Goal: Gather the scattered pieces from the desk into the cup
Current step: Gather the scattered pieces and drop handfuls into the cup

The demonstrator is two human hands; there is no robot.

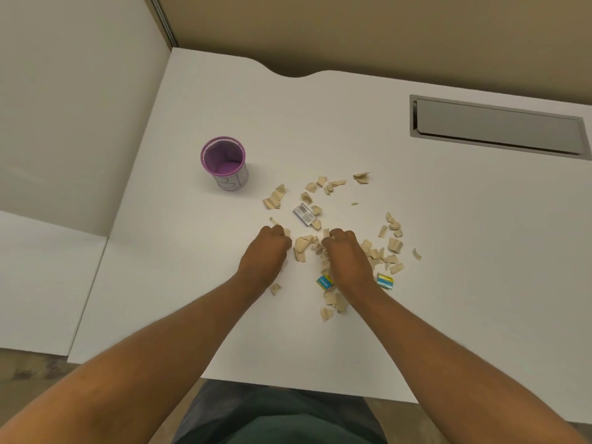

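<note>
Left hand (pixel 267 251) and right hand (pixel 347 254) both curled, knuckles up, fingertips down among tan scraps (pixel 302 248); whether either actually holds scraps cannot be told. Judgement: rake inward to one heap before lifting. Cup (pixel 224 161) upright, well apart, up-left, apparently empty. Bare desk (pixel 179 251) between; near edge well clear of the scraps.

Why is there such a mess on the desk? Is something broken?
Torn beige scraps lie scattered over the white desk, mixed with a grey printed scrap and two blue-yellow ones. The purple cup stands upright and looks empty. Both the left hand and right hand are curled among the scraps.
</note>
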